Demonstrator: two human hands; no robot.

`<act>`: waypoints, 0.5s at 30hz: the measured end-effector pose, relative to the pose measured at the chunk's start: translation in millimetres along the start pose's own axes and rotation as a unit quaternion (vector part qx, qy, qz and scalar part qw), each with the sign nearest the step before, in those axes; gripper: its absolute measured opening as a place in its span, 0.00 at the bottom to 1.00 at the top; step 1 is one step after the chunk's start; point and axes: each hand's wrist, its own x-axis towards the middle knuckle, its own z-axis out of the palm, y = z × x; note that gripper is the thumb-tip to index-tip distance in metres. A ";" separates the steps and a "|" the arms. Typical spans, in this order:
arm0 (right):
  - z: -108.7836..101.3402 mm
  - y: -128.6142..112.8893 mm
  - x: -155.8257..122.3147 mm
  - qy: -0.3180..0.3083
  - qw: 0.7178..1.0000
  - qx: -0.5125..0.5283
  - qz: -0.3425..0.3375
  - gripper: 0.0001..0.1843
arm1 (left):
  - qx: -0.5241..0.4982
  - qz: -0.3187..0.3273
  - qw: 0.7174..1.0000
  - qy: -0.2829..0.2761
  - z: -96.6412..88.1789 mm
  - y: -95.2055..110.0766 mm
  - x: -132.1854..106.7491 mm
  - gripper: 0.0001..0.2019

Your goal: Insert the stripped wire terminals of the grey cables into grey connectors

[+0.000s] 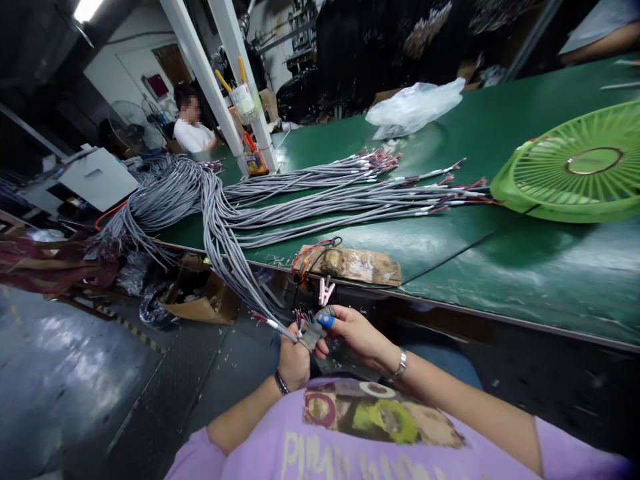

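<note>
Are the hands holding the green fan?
No, the left hand grips gray cables, the right hand is beside it, and the green fan is away at the picture's right.

A ceiling lamp [87, 9] glares at upper left, pale sheen streaks the green bench [575, 283] and floor [95, 373], and the background [360, 60] sinks into murk.

On your table [525, 273] you have one green fan [595, 160], one plastic bag [415, 110] and one wooden board [367, 265]; at the near edge, one pink clip [324, 299]; far left, two white posts [203, 73]. Your gray cables [170, 193] are too many to count.
</note>
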 end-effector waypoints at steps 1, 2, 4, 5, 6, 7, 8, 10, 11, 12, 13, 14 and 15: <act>-1.3 1.1 0.3 0.001 1.000 0.006 0.002 0.19 | -0.005 0.003 1.000 0.005 -0.1 -0.1 0.0 0.18; -3.6 2.3 0.6 0.002 1.000 0.017 0.004 0.18 | -0.010 0.005 1.000 0.009 0.1 0.4 0.0 0.17; -10.7 5.1 1.7 0.004 0.999 0.054 0.009 0.17 | -0.024 0.009 1.000 0.017 1.4 3.4 -0.3 0.16; -15.3 6.6 2.6 0.008 0.997 0.078 0.012 0.16 | -0.032 0.010 0.999 0.020 2.4 5.9 -0.5 0.16; -20.3 8.0 3.9 0.013 0.994 0.105 0.017 0.15 | -0.040 0.010 0.999 0.022 3.8 8.7 -0.7 0.16; -25.4 9.3 5.7 0.024 0.991 0.131 0.024 0.15 | -0.047 0.011 0.999 0.023 5.4 11.7 -0.9 0.15; -30.2 10.1 8.1 0.039 0.986 0.157 0.032 0.15 | -0.052 0.011 0.998 0.022 7.2 14.5 -1.0 0.14; -37.3 10.3 14.5 0.074 0.977 0.194 0.047 0.17 | -0.059 0.009 0.998 0.014 11.4 19.0 -0.7 0.14; -39.1 9.4 18.3 0.086 0.975 0.198 0.045 0.17 | -0.061 0.008 0.998 0.008 13.7 20.4 -0.2 0.13; -39.6 8.1 22.3 0.092 0.976 0.193 0.037 0.18 | -0.062 0.008 0.998 0.001 16.2 21.3 0.6 0.13; -39.0 6.4 26.3 0.093 0.978 0.183 0.024 0.18 | -0.064 0.009 0.998 -0.004 18.6 21.7 1.6 0.13; -37.5 4.6 30.0 0.088 0.981 0.172 0.009 0.19 | -0.067 0.011 0.998 -0.006 21.0 21.7 2.9 0.13; -35.4 3.0 33.4 0.081 0.983 0.163 -0.004 0.20 | -0.069 0.014 0.997 -0.005 23.2 21.5 4.2 0.14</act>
